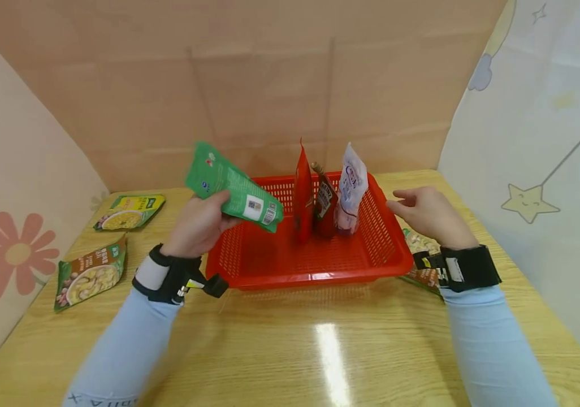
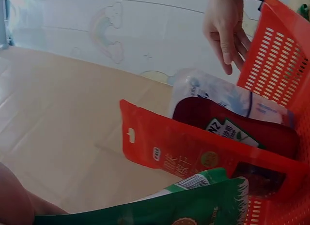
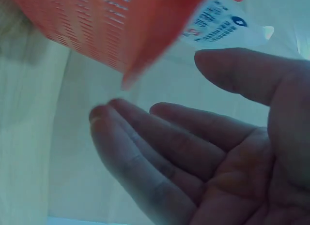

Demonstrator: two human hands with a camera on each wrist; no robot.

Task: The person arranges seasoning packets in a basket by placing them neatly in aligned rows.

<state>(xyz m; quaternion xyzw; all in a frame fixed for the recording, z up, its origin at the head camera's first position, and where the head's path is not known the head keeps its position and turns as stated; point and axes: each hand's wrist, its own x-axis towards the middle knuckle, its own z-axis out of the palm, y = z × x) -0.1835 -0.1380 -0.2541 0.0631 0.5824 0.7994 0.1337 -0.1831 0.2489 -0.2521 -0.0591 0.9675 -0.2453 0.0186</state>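
Note:
My left hand [image 1: 199,225] grips a green snack pouch [image 1: 236,186], tilted over the left part of a red plastic basket [image 1: 315,277]. Inside the basket stand a red pouch [image 1: 302,195], a dark red Heinz ketchup pouch [image 1: 325,203] and a white-and-purple bag [image 1: 352,189]. In the left wrist view the green pouch [image 2: 160,205] overlaps the lower side of the red pouch [image 2: 193,147]. Just off the basket's right rim is my right hand [image 1: 429,215]; its fingers are relaxed and apart, with nothing in them, as the right wrist view shows.
On the left of the wooden table [image 1: 280,350] lie a yellow-green food packet [image 1: 129,212] and a brown-green one [image 1: 91,271]. Another packet [image 1: 422,243] lies at the right, partly hidden under my right arm. Papered walls close in the back and both sides.

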